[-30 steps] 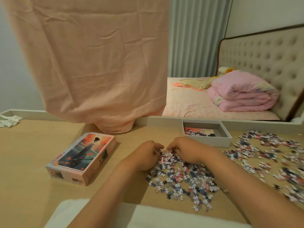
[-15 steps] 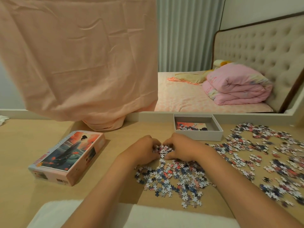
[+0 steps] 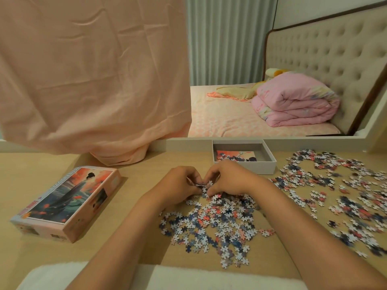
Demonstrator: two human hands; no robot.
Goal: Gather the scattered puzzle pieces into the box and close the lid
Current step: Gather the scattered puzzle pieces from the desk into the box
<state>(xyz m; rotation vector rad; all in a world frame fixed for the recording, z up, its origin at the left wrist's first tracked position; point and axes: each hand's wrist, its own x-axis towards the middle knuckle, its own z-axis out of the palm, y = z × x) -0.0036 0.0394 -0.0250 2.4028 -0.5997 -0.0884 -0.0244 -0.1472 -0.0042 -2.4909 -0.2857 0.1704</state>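
Left hand (image 3: 180,185) and right hand (image 3: 228,178) meet, each grip curled tight on puzzle pieces (image 3: 204,184) bunched between them; the open box (image 3: 270,162) sits just behind on the desk (image 3: 136,185).

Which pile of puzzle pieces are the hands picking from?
The middle pile, in front: left hand and right hand pinch pieces at its far edge. The right-hand pile has no hand on it.

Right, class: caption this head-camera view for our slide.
Left hand and right hand gather puzzle pieces near the open box.
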